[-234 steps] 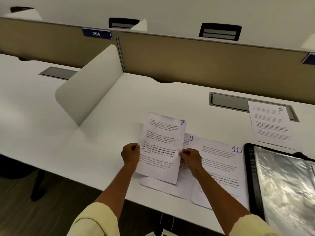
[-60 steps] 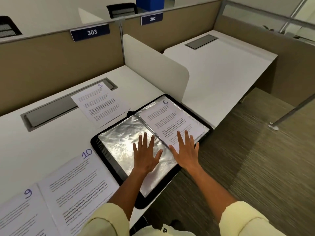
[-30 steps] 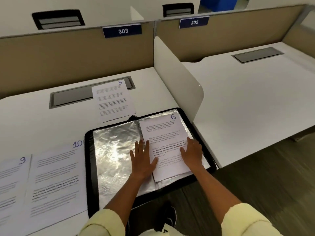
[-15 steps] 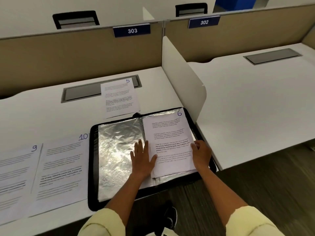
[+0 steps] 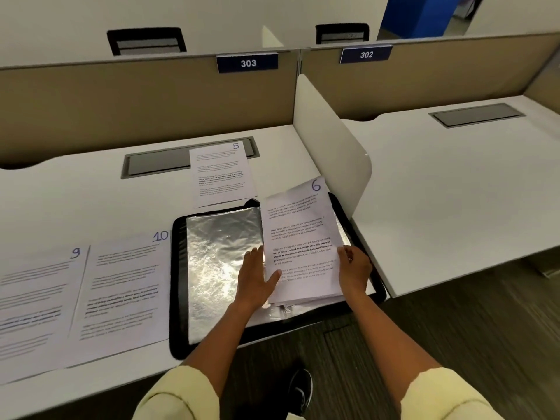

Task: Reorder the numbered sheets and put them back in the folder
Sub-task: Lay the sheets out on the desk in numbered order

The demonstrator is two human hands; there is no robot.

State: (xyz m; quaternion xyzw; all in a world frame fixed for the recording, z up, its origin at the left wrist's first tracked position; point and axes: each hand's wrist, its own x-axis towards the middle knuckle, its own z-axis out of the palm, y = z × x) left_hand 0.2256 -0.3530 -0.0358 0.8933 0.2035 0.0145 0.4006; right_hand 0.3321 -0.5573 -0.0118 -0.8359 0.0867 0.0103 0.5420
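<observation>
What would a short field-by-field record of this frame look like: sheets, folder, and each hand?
sheet 6: top of a stack over the folder's right half, far end lifted
sheet 5: flat on the desk beyond the folder, partly over the cable hatch
sheet 10: flat, left of the folder
sheet 9: flat, left of sheet 10
folder: open, shiny sleeve showing
left hand: flat, at the stack's left edge
right hand: grips the stack's right edge

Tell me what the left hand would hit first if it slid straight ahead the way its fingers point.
The left hand lies flat on the folder's silvery sleeve, fingers pointing away and slightly right. Sliding on, it would probably first meet the left edge of sheet 6; whether that edge is lifted is unclear.
</observation>
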